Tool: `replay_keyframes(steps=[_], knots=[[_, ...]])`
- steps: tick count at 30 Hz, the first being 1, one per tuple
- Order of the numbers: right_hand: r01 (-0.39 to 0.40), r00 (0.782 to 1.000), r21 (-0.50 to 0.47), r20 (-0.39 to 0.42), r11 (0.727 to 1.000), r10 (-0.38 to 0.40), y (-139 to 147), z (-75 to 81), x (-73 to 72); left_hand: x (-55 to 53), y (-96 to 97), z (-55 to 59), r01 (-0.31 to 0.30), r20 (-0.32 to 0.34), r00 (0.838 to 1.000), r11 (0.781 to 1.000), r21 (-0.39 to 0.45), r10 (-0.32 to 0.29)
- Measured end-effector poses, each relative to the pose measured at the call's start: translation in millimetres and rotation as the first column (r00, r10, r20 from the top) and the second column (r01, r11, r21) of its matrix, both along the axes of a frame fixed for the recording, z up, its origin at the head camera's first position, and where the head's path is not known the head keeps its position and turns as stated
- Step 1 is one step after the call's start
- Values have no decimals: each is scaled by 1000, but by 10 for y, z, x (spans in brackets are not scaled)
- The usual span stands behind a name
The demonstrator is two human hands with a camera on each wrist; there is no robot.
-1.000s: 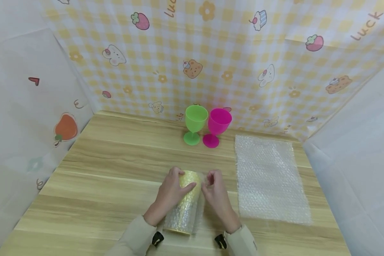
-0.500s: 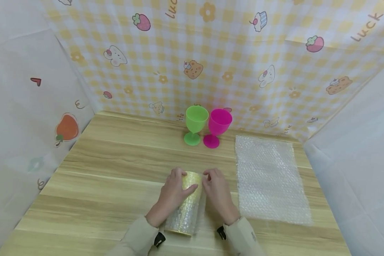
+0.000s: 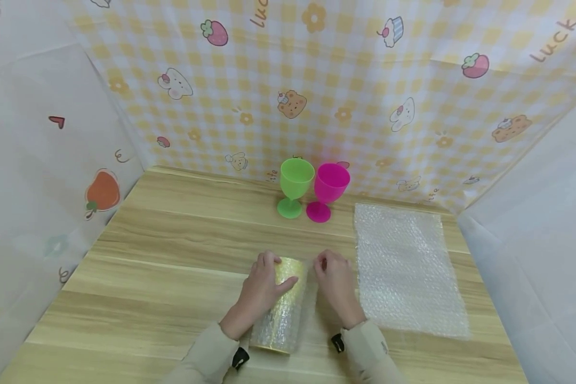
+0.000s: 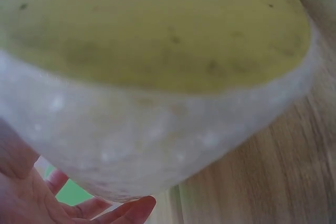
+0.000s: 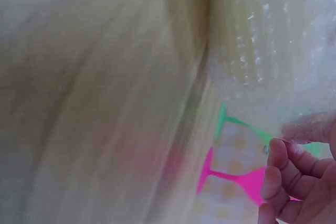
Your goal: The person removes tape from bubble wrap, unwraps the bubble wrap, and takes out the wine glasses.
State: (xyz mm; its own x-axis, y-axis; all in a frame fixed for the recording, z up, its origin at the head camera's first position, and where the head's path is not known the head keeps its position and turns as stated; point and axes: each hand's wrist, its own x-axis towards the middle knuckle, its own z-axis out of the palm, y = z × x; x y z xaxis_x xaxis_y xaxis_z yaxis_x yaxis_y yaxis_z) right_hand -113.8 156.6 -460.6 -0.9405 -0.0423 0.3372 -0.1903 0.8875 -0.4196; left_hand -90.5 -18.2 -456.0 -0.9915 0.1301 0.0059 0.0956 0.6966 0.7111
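Note:
Toward the front of the table lies a yellow object rolled in clear bubble wrap (image 3: 277, 320). My left hand (image 3: 258, 290) grips the roll from its left side, thumb across the top. The roll's near end is a flat round yellow disc (image 4: 157, 35), large in the left wrist view. On the right, a loose flap of the wrap (image 3: 310, 296) stands out from the roll. My right hand (image 3: 337, 282) pinches the far corner of that flap between thumb and forefinger. In the right wrist view the wrap (image 5: 262, 51) reaches those fingertips (image 5: 278, 150).
A green goblet (image 3: 296, 180) and a pink goblet (image 3: 332, 184) stand side by side at the back, near the checked cloth (image 3: 249, 64). To the right, a flat sheet of bubble wrap (image 3: 408, 272) lies on the wooden table (image 3: 173, 229). White cloth hangs at both sides.
My right hand has shifted right, drawing the flap's edge out from the roll. The left hand keeps its hold on the roll with hardly any movement.

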Motion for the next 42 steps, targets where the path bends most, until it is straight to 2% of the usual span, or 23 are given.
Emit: replay_keyframes(steps=[5, 10, 13, 16, 19, 22, 25, 28, 30, 32, 36, 39, 42], knots=[[58, 998, -19, 20, 998, -58, 78, -84, -8, 3, -2, -4, 4, -3, 1000, 1000, -4, -4], [77, 995, -3, 62, 997, -76, 137, -118, 2, 10, -11, -3, 5, 3, 1000, 1000, -2, -5], [21, 996, 14, 90, 1000, -22, 156, -95, -12, 19, -19, 7, 3, 19, 1000, 1000, 6, -3], [-98, 989, 60, 115, 993, 91, 160, -16, -60, 17, -22, 12, 3, 34, 999, 1000, 7, -3], [-253, 959, 128, 163, 959, 231, 141, 95, -142, 12, -18, 17, 3, 47, 999, 1000, 8, -4], [-386, 915, 201, 211, 900, 345, 115, 186, -234, 17, -8, 28, 6, 54, 999, 1000, 8, -7], [-465, 879, 258, 254, 847, 405, 91, 237, -320, 23, 4, 36, 13, 53, 998, 1000, 12, -14], [-495, 864, 290, 266, 819, 428, 68, 260, -391, 26, 12, 40, 20, 54, 998, 1000, 14, -21], [-484, 868, 271, 270, 832, 417, 56, 260, -423, 26, 12, 37, 22, 54, 998, 1000, 15, -23], [-450, 880, 222, 278, 865, 386, 55, 244, -446, 26, 11, 37, 27, 49, 998, 1000, 11, -27], [-328, 902, 116, 332, 938, 275, 91, 174, -463, 25, 10, 32, 46, 47, 998, 999, -4, -45], [-238, 912, 86, 364, 967, 192, 130, 109, -469, 23, 7, 33, 65, 50, 997, 998, -15, -64], [-156, 916, 58, 383, 986, 122, 164, 54, -473, 20, 2, 32, 75, 56, 996, 997, -18, -74]])
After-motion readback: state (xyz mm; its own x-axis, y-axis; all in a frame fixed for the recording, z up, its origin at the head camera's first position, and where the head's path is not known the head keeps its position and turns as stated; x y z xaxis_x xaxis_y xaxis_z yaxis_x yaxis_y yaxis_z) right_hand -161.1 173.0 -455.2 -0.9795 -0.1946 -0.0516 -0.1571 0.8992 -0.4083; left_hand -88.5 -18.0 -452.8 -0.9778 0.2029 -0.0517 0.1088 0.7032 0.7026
